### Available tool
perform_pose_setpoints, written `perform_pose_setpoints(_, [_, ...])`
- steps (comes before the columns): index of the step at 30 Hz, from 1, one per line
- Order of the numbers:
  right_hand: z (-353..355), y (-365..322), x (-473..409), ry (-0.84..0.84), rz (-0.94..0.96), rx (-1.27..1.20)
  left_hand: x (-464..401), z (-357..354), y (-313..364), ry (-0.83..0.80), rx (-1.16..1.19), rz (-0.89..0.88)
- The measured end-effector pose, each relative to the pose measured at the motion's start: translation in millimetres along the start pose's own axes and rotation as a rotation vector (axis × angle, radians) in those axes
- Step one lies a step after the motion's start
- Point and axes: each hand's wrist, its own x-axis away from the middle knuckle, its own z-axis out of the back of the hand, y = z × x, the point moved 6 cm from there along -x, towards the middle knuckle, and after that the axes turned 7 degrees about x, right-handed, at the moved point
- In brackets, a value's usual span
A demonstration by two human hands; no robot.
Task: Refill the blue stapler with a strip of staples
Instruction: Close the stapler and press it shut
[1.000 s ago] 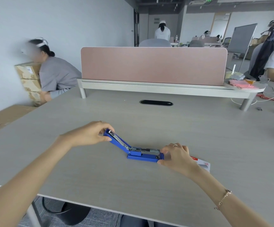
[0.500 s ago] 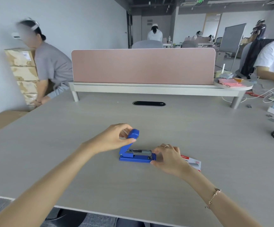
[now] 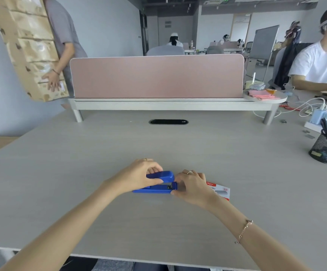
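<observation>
I have one blue stapler (image 3: 159, 182) lying flat on the table (image 3: 158, 227), low of centre at about six o'clock in my view. My left hand (image 3: 139, 177) is clamped over its top arm, thumb along the near side, I judge to press the arm down onto the base. My right hand (image 3: 193, 185) is closed against the stapler's three o'clock end, fingertips touching the nose, likely bracing the base so it does not slide. The top arm sits nearly level, so I take the refill to be almost finished. One staple box (image 3: 220, 189), red and white, lies just beyond my right hand at three o'clock, kept close for reach. I cannot see any staple strip.
</observation>
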Motion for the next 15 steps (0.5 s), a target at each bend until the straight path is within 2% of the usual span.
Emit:
perform_pose_setpoints(4, [4.7, -1.2, -3.1, 0.004, -0.021, 0.020, 5.5, 3.8, -5.8, -0.039, -0.019, 0.009])
perform_pose_setpoints(10, [27.4, -16.0, -5.4, 0.165, 0.018, -0.138, 11.8, 8.9, -17.0, -0.055, -0.006, 0.029])
perform_pose_setpoints(15, [23.9, -16.0, -9.0, 0.165, 0.032, -0.125, 9.3, 6.5, -18.9, -0.081, -0.007, 0.029])
